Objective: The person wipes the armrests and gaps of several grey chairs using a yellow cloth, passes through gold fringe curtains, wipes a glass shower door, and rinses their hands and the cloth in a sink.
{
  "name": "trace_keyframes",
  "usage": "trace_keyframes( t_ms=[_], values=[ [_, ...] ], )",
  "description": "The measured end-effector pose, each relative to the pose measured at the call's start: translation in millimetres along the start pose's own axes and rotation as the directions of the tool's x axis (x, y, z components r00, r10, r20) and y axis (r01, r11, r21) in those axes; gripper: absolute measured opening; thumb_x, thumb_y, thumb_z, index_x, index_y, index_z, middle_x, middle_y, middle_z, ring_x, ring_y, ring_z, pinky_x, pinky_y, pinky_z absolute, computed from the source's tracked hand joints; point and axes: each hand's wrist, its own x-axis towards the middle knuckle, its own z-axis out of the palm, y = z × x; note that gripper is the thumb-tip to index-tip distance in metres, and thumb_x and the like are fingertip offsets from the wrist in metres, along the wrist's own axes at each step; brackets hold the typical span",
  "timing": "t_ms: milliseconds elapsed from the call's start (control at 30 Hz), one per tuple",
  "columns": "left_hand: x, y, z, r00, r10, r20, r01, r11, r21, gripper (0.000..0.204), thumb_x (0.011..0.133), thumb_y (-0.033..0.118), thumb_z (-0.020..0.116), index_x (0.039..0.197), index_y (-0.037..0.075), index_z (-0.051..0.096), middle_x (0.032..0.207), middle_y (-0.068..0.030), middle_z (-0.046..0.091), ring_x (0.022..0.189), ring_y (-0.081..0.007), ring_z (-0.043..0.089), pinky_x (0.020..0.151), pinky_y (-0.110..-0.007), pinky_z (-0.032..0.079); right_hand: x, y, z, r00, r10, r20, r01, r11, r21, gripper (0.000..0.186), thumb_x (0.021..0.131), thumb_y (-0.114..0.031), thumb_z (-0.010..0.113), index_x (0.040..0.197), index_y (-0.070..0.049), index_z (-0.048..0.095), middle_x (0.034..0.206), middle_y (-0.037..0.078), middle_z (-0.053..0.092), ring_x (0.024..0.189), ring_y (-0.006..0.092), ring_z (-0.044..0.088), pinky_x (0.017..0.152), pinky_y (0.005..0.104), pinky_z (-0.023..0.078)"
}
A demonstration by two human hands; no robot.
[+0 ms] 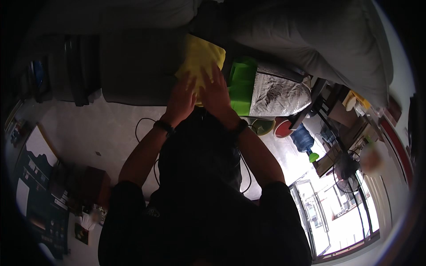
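A yellow cloth (205, 48), apparently folded, lies on the dark seat (137, 68) in front of me. My left hand (181, 96) rests on its near left part with the fingers stretched out. Beside it, my right hand (216, 94) lies on the cloth with spread fingers pointing away from me. The hands are close together, and neither grips anything I can see. Just right of my right hand is a bright green folded cloth (242, 86). Next to that sits a grey, shiny, crumpled bundle (280, 94) with dark markings.
Large grey cushions (284, 29) line the far side. To the right stand a red basin (284, 127), a greenish basin (263, 127), a blue water jug (302, 139) and a fan (347, 170). Thin black cables (138, 126) run beside my legs. A bright doorway (337, 217) is at lower right.
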Motion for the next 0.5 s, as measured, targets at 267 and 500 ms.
trace_keyframes(
  t_ms=[267, 500],
  values=[
    [88, -18, 22, 0.986, -0.115, -0.123, 0.124, 0.990, 0.073, 0.053, 0.092, 0.017, 0.052, 0.140, 0.002, 0.037, 0.134, -0.0187, 0.048, 0.127, -0.0339, 0.043, 0.104, -0.046, 0.038, 83, 43, 23, 0.977, -0.206, -0.047, 0.167, 0.889, -0.426, 0.051, 0.092, -0.028, 0.049, 0.136, -0.005, 0.044, 0.145, 0.017, 0.038, 0.136, 0.0313, 0.036, 0.109, 0.0450, 0.033],
    [180, -41, 2, 0.895, -0.058, -0.442, 0.027, 0.997, -0.075, 0.059, 0.092, 0.019, 0.049, 0.146, 0.008, 0.027, 0.129, -0.0197, 0.053, 0.116, -0.0346, 0.052, 0.099, -0.047, 0.042, 189, 56, -5, 0.896, -0.397, -0.200, 0.232, 0.802, -0.550, 0.050, 0.089, -0.019, 0.044, 0.133, 0.006, 0.044, 0.138, 0.023, 0.044, 0.130, 0.0365, 0.041, 0.109, 0.0446, 0.033]
  ],
)
